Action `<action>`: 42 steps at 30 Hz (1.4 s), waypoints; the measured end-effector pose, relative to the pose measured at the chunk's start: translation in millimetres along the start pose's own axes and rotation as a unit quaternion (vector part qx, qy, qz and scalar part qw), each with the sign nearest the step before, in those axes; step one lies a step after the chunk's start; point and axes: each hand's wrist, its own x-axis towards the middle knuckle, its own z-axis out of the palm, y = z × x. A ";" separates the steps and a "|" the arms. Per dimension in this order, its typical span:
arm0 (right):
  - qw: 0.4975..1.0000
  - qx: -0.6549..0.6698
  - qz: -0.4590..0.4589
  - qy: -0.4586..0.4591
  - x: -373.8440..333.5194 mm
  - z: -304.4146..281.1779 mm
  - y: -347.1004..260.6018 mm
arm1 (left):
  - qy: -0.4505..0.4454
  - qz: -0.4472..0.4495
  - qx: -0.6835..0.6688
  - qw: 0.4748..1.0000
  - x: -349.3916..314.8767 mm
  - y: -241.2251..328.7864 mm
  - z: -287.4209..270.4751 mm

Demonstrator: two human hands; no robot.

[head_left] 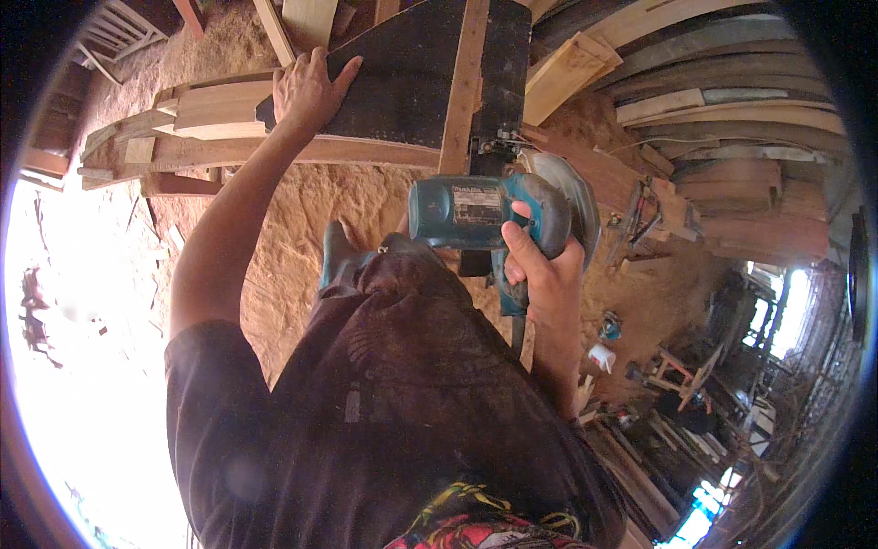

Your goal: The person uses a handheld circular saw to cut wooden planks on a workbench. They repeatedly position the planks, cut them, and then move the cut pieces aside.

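My right hand (551, 274) is wrapped round the rear handle of a teal circular saw (455, 210). The saw's base meets the near edge of a dark flat panel (398, 78), and its round guard shows on the right side. My left hand (311, 90) lies on the panel's left part with its fingers spread. A narrow wooden strip (464, 87) runs lengthwise on top of the panel, ending just ahead of the saw. Whether the blade is turning cannot be made out.
Planks (219, 108) lie under and left of the panel. Stacked boards (732, 110) fill the far right. Sawdust (283, 220) covers the ground by my feet. Tools (645, 220) lie to the right, and a white container (601, 358) stands lower right.
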 end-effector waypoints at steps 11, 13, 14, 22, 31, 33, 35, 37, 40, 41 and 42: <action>0.998 0.063 0.032 -0.004 13.0 15.3 -15.8 | 0.004 0.008 -0.002 1.000 -0.6 0.0 0.7; 0.998 0.056 0.021 -0.012 17.9 13.6 -14.9 | 0.009 0.009 -0.005 1.000 0.0 -1.2 2.0; 0.998 0.055 0.025 -0.001 20.7 14.8 -16.1 | 0.007 0.010 -0.003 1.000 0.8 -1.1 -0.1; 0.996 0.076 0.038 0.015 34.5 19.3 -28.5 | 0.005 0.027 -0.005 1.000 -0.9 1.0 -2.4; 0.995 0.094 0.044 -0.004 62.2 22.0 -40.1 | 0.000 0.009 -0.034 0.999 -2.5 1.4 -5.6; 0.993 0.106 0.044 -0.017 68.5 20.8 -42.3 | -0.005 0.007 -0.027 1.000 -2.5 4.0 -5.2; 0.995 0.090 0.040 -0.023 71.8 22.5 -46.9 | 0.007 0.018 -0.030 0.999 -1.6 1.7 -2.4; 0.996 0.081 0.035 -0.027 76.7 24.0 -47.6 | -0.012 0.018 -0.039 0.999 -0.2 1.8 -7.8; 0.996 0.075 0.031 -0.023 81.5 23.5 -46.9 | -0.009 0.028 -0.054 0.998 -0.5 1.6 -9.2; 0.996 0.078 0.033 -0.027 82.4 23.0 -48.4 | 0.002 0.028 -0.050 0.998 -1.1 2.4 -7.7; 0.996 0.081 0.035 -0.031 84.7 24.3 -50.8 | 0.013 0.029 -0.046 0.998 -1.8 1.0 -6.4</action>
